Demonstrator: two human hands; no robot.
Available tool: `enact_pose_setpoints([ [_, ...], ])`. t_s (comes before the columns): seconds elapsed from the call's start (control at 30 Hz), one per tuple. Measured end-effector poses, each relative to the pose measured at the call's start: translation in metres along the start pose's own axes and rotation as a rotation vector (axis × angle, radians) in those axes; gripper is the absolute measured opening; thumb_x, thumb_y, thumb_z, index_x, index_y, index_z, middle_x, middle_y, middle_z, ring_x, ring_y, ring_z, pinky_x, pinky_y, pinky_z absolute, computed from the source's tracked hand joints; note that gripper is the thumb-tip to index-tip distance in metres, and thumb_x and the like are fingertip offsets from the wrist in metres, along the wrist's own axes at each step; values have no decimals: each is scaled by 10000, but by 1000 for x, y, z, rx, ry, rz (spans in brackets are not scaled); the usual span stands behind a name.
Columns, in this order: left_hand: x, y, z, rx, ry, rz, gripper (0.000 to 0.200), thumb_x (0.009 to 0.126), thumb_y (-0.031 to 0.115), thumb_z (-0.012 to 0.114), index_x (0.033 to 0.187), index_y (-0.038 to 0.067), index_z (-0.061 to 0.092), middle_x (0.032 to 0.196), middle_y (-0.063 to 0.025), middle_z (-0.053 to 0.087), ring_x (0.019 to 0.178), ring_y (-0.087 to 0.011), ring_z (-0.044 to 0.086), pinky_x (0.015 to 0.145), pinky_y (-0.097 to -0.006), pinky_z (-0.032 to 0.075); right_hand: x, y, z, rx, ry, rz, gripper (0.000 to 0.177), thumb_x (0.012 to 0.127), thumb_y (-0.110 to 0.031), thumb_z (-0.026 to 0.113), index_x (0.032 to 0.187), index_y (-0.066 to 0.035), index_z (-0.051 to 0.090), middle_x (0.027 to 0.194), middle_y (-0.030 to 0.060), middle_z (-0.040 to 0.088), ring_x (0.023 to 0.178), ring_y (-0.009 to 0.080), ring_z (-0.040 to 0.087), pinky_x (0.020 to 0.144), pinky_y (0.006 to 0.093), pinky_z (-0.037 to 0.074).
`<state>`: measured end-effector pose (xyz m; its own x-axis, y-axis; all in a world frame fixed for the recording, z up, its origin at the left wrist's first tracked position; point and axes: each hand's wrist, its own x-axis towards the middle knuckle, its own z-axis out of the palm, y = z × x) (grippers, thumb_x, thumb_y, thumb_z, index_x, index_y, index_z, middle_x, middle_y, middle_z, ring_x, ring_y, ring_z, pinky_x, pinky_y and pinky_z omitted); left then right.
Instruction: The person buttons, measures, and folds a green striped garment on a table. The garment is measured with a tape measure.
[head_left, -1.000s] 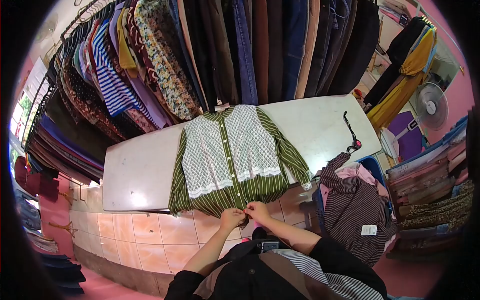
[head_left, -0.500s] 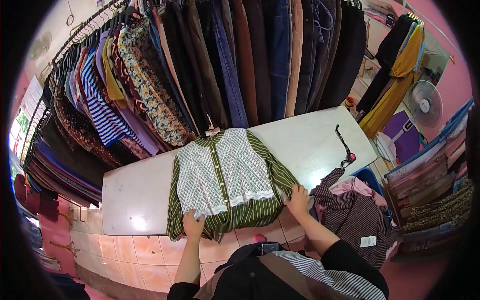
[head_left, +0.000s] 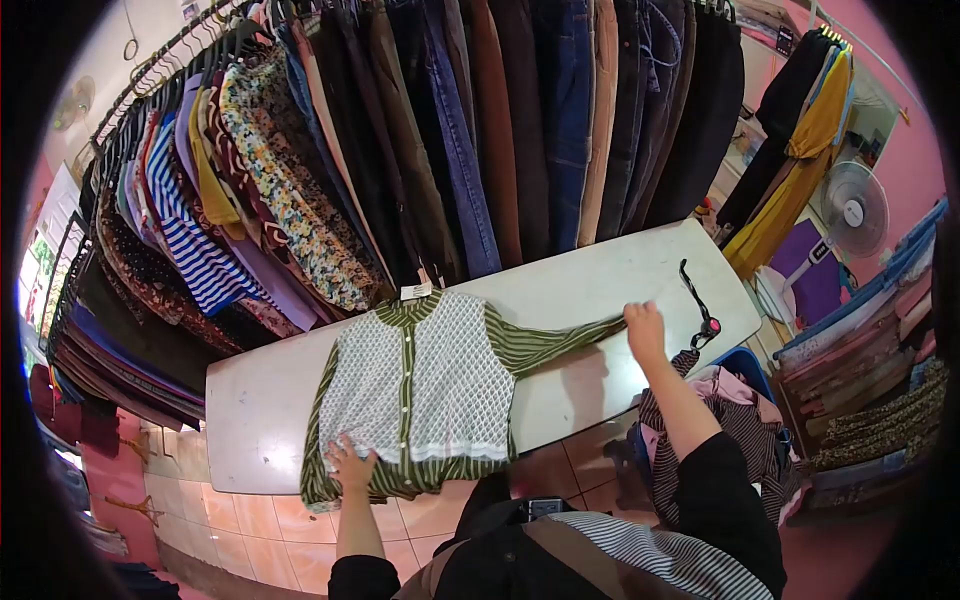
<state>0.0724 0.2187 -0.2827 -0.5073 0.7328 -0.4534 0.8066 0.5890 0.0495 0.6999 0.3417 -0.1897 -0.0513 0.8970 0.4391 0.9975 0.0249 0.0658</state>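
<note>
A blouse (head_left: 420, 385) with a white lace-like front and green striped sleeves lies on the white table (head_left: 600, 390), its lower hem hanging over the near edge. My left hand (head_left: 350, 465) rests with fingers spread on the blouse's lower left part. My right hand (head_left: 643, 325) is closed on the cuff end of the right-side sleeve (head_left: 560, 342), which is stretched out sideways. A white tag (head_left: 416, 291) lies at the collar.
Packed clothes (head_left: 470, 130) hang on a rack behind the table. A black strap with a red-centred piece (head_left: 711, 326) lies at the table's right end. Beside it a blue basket (head_left: 742, 362) holds dark striped clothes (head_left: 735, 430). A fan (head_left: 853, 210) stands at the right.
My right hand has moved up and right, pulling the sleeve out from the blouse's side. The blouse has shifted left, and my left hand has moved slightly left and down, its fingers spread.
</note>
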Motion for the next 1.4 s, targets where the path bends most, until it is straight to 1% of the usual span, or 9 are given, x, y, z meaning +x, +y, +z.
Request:
enact_pose_setpoints([
  [0.17,10,-39,-16,-24,-21,12,1012,758,587,625,1526,227,73,1567,-203,34,1427,-444,61,1035,-698,220,-31,2,8,-50,45,-151,164,808,-117,505,950,-95,584,1219,54,585,1050,261,524,825,420,412],
  [0.23,14,-54,-15,-35,-45,48,1012,752,582,630,1525,223,85,1560,-218,73,1418,-455,108,1041,-684,233,-80,6,55,-128,-479,-25,189,818,-161,545,985,-117,623,1222,44,560,1151,257,467,843,465,398],
  [0.37,8,-8,-61,233,-118,-165,770,769,417,655,1386,30,403,1487,-280,252,1350,-473,270,1077,-596,259,-80,-35,9,134,-351,255,165,685,-103,633,843,-91,587,1106,94,566,1074,285,502,803,502,399],
  [0.47,46,31,-23,24,615,529,494,709,130,633,1164,-37,541,1289,-292,457,1194,-465,422,1014,-562,328,-63,-42,17,288,-200,356,133,664,-23,606,770,-44,528,1094,112,563,987,338,522,769,489,416],
  [0.57,13,176,-51,-254,303,1010,355,718,29,556,1063,-23,621,1156,-219,569,1142,-352,501,1005,-449,368,-72,-46,47,345,-299,337,232,747,-53,629,964,-11,557,1210,163,539,1078,385,511,874,462,430],
  [0.67,-6,256,-18,20,138,1413,566,863,295,575,1378,101,444,1470,-121,364,1375,-343,291,1118,-562,193,-93,-69,67,294,-386,336,578,848,-293,639,1339,-71,430,1451,197,362,1325,404,358,1065,562,297],
  [0.8,14,290,11,93,159,1213,693,887,501,508,1476,198,305,1568,-60,185,1443,-318,135,1086,-678,1,-89,-60,70,245,-432,501,700,888,-521,514,1457,-157,329,1541,152,218,1432,362,154,1039,722,100],
  [1.13,58,361,-9,153,228,913,722,897,468,511,1498,175,239,1583,-71,116,1451,-338,71,1098,-657,-3,-4,-20,115,213,-252,375,681,844,-610,508,1434,-288,396,1526,120,283,1414,362,209,1072,678,102],
  [1.4,55,376,-12,258,97,796,876,855,555,565,1524,192,131,1593,-83,-5,1458,-334,-25,1087,-675,28,4,77,114,429,-286,306,640,784,-412,665,1308,-86,499,1384,165,441,1294,384,381,1023,589,292],
])
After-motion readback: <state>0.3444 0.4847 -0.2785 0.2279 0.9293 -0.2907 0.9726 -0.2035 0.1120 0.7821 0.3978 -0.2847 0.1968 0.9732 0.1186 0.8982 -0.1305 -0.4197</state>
